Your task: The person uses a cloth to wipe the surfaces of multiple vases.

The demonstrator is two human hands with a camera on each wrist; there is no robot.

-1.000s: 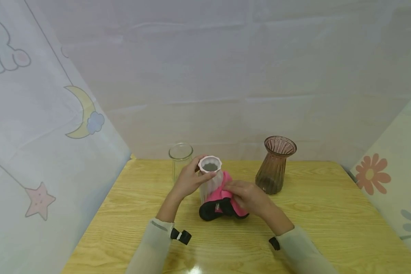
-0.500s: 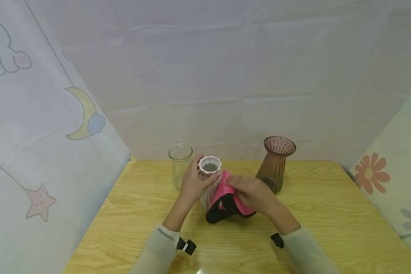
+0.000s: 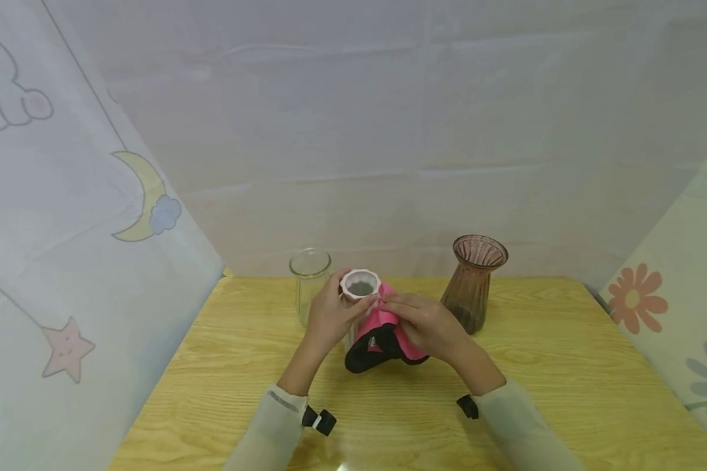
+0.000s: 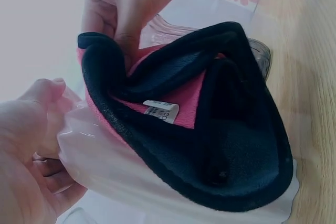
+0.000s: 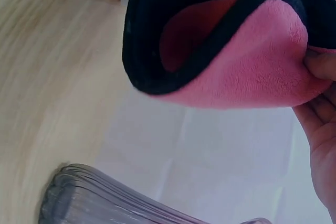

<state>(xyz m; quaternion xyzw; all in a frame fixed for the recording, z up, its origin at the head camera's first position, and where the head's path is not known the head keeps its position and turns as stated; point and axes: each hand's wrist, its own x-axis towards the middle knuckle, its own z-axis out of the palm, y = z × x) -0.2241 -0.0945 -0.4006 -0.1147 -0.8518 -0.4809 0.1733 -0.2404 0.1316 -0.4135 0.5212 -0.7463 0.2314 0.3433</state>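
A white vase with a scalloped rim stands on the table. My left hand grips it just below the rim, thumb in front and fingers round the far side. My right hand pinches a pink cloth with a black edge and dark underside, held against the vase's right side. In the left wrist view the bunched cloth hangs in folds and shows a small white label. It hides much of the vase's lower body.
A clear glass vase stands behind my left hand. To the right is a brownish-pink ribbed glass vase. All are on the wood-grain table, with a pale sheet hanging behind.
My right hand with the cloth shifts slightly right and back toward the vase, ending higher near its rim. My left hand turns a little and keeps its grip.
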